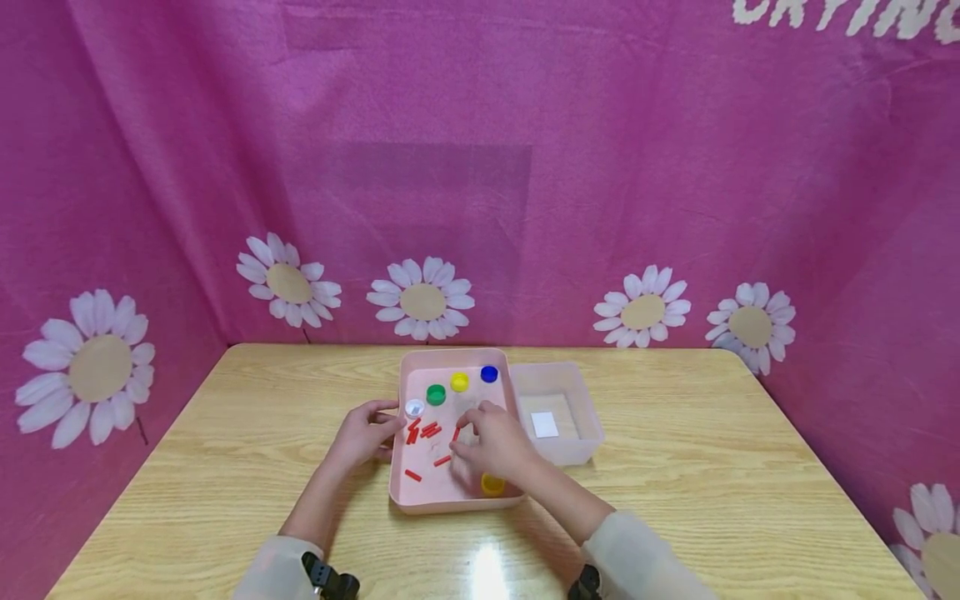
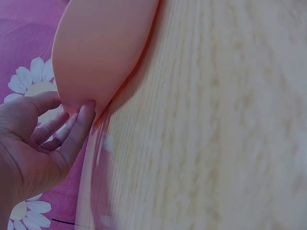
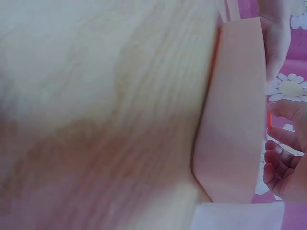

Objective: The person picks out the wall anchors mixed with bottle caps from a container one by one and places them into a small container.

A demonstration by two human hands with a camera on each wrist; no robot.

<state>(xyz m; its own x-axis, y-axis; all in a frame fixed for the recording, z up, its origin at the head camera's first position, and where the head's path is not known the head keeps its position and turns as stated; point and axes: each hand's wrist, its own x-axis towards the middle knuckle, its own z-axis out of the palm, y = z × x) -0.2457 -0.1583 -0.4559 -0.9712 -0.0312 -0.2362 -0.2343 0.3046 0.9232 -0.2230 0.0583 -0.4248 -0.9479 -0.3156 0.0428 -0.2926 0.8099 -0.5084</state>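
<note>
right hand [image 1: 493, 443] pinching a red stick [image 1: 456, 434] over mid pink tray [image 1: 450, 503]; left hand [image 1: 365, 432] on tray's left wall.
right fingers narrow, holding only that stick, roughly tray-rim height, long axis about along tray's long sides. nearest loose red stick [image 1: 442, 460] is just toward tray's near-left from those fingers, slanted crosswise; right hand is the closer one. bunched red sticks [image 1: 431, 430] sit toward tray's left wall, white cap [image 1: 414, 408] just beyond them. green cap [image 1: 436, 395], yellow cap [image 1: 459, 382], blue cap [image 1: 489, 374] run toward tray's far-right corner. in the way: right hand hides part of tray floor; second yellow cap [image 1: 492, 485] at tray's near-right. translucent bin [image 1: 567, 452] with white square [image 1: 544, 424] just right of tray. left fingers grip tray rim.
</note>
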